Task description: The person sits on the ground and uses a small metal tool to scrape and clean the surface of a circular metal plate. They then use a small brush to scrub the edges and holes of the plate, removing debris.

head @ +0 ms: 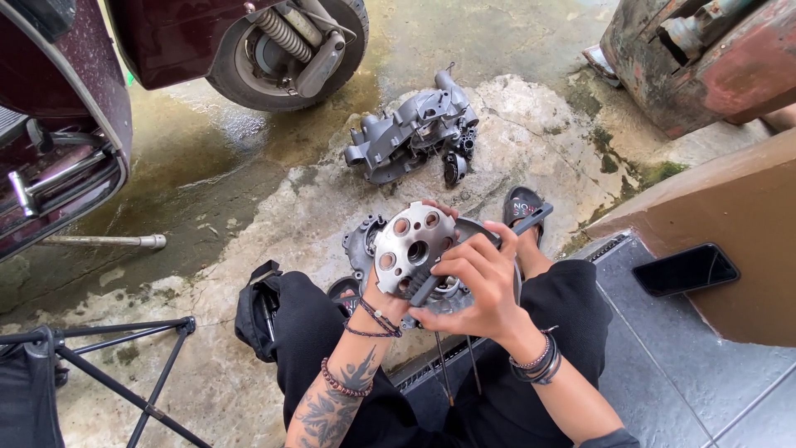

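**Round metal plate held up between both hands over the knees**

We see the left hand (pixel 383 292) gripping a round, silvery metal plate (pixel 412 246) from behind and below, its fingers closed on the lower rim and mostly hidden by the plate itself. The plate has a central hole ringed by smaller round holes and stands tilted toward us, above the knees and in front of a larger round metal part (pixel 485 242) that shows at its right edge. The right hand (pixel 479 282) is curled over the right side of that assembly, clenched around a dark, slim tool handle (pixel 427 290) that lies across the plate's lower face; its fingertips rest on the rim. Whether the tool's tip is engaged in anything we cannot tell.

Both wrists carry bead and cord bracelets, and the left forearm is tattooed. The legs are in black trousers, and a black sandal (pixel 522 209) shows on the foot beyond the hands. Just behind the plate, on the wet concrete floor (pixel 249 216), lies a grey cover casting (pixel 363 245). Further off sits a grey engine casing (pixel 410 133). A dark red scooter (pixel 66 108) with its wheel (pixel 286 50) stands at upper left. A black phone (pixel 685 269) rests on a brown ledge (pixel 738 216) to the right, and a folding stand (pixel 108 365) at lower left.
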